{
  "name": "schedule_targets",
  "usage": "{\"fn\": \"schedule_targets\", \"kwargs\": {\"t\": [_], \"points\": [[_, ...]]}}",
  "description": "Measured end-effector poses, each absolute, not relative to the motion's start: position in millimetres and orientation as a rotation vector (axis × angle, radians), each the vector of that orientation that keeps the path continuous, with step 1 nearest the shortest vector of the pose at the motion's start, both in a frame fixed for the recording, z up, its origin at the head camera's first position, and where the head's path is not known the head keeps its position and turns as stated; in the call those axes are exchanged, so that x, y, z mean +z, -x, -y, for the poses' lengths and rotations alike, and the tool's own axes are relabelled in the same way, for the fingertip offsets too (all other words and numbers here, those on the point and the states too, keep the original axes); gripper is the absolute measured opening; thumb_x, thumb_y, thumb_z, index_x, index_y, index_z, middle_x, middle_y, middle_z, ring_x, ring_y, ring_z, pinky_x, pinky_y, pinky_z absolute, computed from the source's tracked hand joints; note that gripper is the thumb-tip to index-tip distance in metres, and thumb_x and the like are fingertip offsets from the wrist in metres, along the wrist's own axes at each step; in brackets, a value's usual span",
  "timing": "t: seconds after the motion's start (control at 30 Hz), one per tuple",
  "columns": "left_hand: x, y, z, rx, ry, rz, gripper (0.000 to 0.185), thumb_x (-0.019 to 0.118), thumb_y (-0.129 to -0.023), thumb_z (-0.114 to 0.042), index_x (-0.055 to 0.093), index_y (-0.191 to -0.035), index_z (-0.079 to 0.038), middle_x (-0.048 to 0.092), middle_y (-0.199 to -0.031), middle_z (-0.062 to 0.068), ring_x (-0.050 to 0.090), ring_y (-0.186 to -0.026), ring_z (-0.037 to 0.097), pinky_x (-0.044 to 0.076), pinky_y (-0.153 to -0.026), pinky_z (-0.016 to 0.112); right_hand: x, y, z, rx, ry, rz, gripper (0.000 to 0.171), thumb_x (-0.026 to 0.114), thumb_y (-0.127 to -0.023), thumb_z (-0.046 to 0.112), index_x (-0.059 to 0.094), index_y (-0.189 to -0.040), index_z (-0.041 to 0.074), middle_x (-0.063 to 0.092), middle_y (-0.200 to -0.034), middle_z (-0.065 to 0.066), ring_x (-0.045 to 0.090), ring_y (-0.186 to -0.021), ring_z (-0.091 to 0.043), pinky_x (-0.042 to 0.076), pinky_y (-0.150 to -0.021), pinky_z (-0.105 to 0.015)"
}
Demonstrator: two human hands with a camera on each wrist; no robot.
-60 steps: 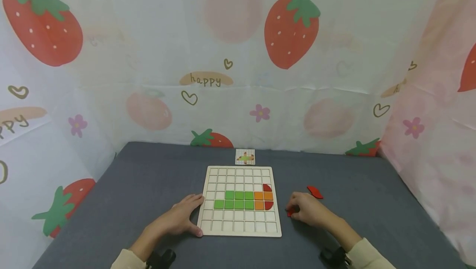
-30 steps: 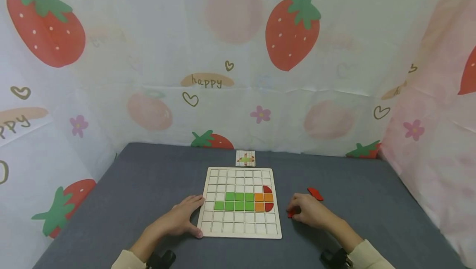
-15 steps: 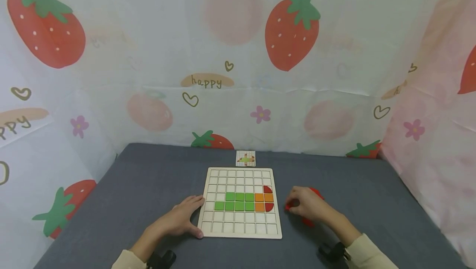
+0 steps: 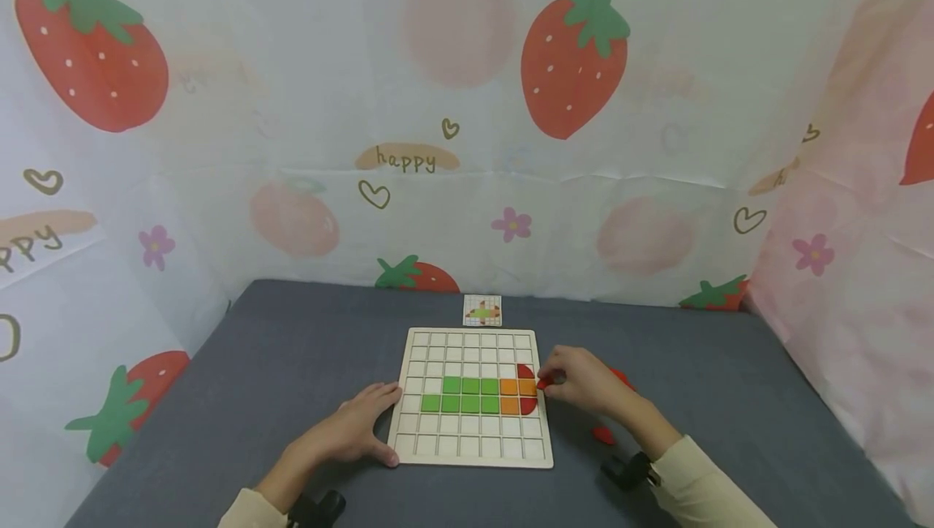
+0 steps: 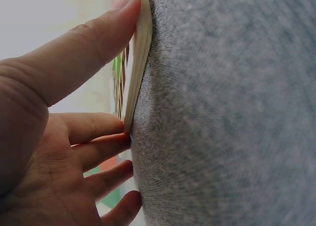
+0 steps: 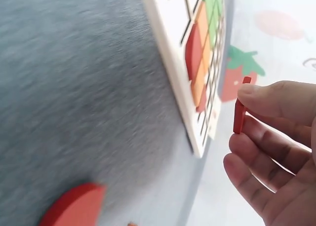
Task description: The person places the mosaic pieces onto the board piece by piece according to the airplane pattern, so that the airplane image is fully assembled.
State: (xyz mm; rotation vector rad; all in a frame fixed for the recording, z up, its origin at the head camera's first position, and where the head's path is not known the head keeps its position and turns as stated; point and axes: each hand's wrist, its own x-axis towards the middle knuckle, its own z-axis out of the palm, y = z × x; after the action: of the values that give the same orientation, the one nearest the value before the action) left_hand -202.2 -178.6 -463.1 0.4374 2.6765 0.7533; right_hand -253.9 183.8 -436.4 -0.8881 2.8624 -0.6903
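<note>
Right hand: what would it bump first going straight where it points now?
The right hand would probably meet the board at its right edge, though height is unclear and the hand might pass over.

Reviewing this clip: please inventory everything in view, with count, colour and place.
Grid board: 1, pale wood, mid-table
Green squares: 7, green, on the board
Orange squares: 3, orange, on the board's right side
Rounded pieces: 2, red, at the board's right edge
Held piece: 1, red, pinched by the right hand
Loose pieces: at least 2, red, right of the board
Pattern card: 1, white with coloured print, beyond the board
Tabletop: 1, dark grey, below
Printed backdrop: pale, strawberry-patterned, behind
Wrist devices: 2, black
Sleeves: 2, cream
Left hand: 1, touching the board's left edge
</note>
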Motion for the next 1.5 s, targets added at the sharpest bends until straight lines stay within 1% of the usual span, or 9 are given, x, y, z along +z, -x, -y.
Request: {"fn": "schedule_targets", "kwargs": {"t": [0.13,0.3,0.57,0.67,0.83,1.03,1.5], "points": [[-463,202,179,0.76,-0.446,-2.677,0.098,0.089,-0.063,-0.028,0.042,-0.144,0.004,0.039,-0.153,0.021,0.026,-0.144,0.045,0.025,-0.107,0.07,-433,259,-172,-0.694,0.889,-2.852,0.016,0.074,-0.082,0.007,0.075,-0.098,0.004,0.062,-0.089,0.0,0.055,-0.078,-0.012,0.049,-0.068,-0.023],[-464,202,178,0.761,-0.439,-2.679,0.099,0.089,-0.063,-0.028,0.042,-0.144,0.003,0.039,-0.152,0.021,0.027,-0.144,0.045,0.025,-0.106,0.071,-431,265,-157,-0.696,0.913,-2.834,0.015,0.073,-0.084,0.008,0.075,-0.098,0.007,0.064,-0.091,0.0,0.058,-0.08,-0.014,0.05,-0.069,-0.023],[-464,203,177,0.748,-0.422,-2.675,0.099,0.089,-0.063,-0.028,0.042,-0.145,0.002,0.039,-0.153,0.02,0.027,-0.145,0.044,0.025,-0.107,0.07,-431,275,-133,-0.723,1.02,-2.803,0.011,0.072,-0.085,0.01,0.076,-0.095,0.008,0.064,-0.088,0.0,0.055,-0.077,-0.01,0.048,-0.068,-0.022],[-464,203,177,0.745,-0.423,-2.679,0.099,0.089,-0.063,-0.029,0.042,-0.145,0.002,0.039,-0.153,0.019,0.027,-0.145,0.044,0.025,-0.106,0.071,-431,277,-124,-0.738,1.034,-2.78,0.011,0.072,-0.085,0.01,0.076,-0.095,0.009,0.063,-0.088,0.001,0.056,-0.079,-0.01,0.048,-0.069,-0.022],[-463,204,177,0.752,-0.408,-2.668,0.099,0.089,-0.063,-0.029,0.042,-0.145,0.002,0.038,-0.153,0.019,0.027,-0.145,0.043,0.025,-0.107,0.071,-430,279,-106,-0.76,1.05,-2.74,0.011,0.072,-0.086,0.008,0.076,-0.096,0.007,0.064,-0.09,-0.002,0.058,-0.082,-0.013,0.05,-0.071,-0.024],[-464,205,178,0.736,-0.406,-2.665,0.1,0.089,-0.063,-0.03,0.041,-0.146,0.001,0.038,-0.153,0.019,0.027,-0.145,0.042,0.025,-0.107,0.07,-433,281,-87,-0.752,1.072,-2.725,0.011,0.071,-0.085,0.005,0.076,-0.095,0.005,0.065,-0.089,-0.004,0.057,-0.081,-0.014,0.05,-0.07,-0.025],[-464,204,179,0.773,-0.442,-2.663,0.099,0.089,-0.064,-0.029,0.042,-0.145,0.002,0.039,-0.152,0.02,0.027,-0.144,0.043,0.026,-0.105,0.071,-442,282,-51,-0.704,1.112,-2.698,0.015,0.071,-0.085,0.007,0.076,-0.098,0.003,0.067,-0.092,-0.007,0.061,-0.082,-0.016,0.05,-0.072,-0.024]]}}
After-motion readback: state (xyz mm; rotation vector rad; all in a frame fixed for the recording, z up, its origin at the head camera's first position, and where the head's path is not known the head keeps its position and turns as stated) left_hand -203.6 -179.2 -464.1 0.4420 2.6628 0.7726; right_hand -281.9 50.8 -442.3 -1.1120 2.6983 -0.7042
